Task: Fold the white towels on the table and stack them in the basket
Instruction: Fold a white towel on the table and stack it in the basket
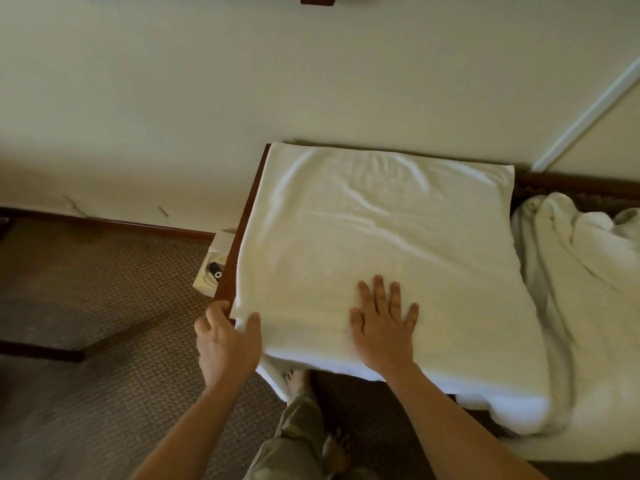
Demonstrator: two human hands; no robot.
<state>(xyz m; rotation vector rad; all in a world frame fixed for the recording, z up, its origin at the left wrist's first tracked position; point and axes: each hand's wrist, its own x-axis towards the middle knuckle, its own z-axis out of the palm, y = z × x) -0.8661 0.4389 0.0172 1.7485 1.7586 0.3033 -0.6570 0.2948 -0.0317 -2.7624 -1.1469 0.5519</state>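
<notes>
A large white towel (381, 244) lies folded flat over the dark wooden table (242, 230), covering nearly all of it. My left hand (227, 341) pinches the towel's near left corner at the table's edge, thumb on top. Flat on the towel near its front edge rests my right hand (382, 327), fingers spread. A heap of crumpled white towels (581, 271) lies to the right of the folded one, spilling down past the table's front. No basket is in view.
The table stands against a cream wall (207, 98). A small white box (211, 268) with a dark object sits on the brown carpet (104, 289) left of the table. My bare feet (298, 379) and trouser legs are below the table's front edge.
</notes>
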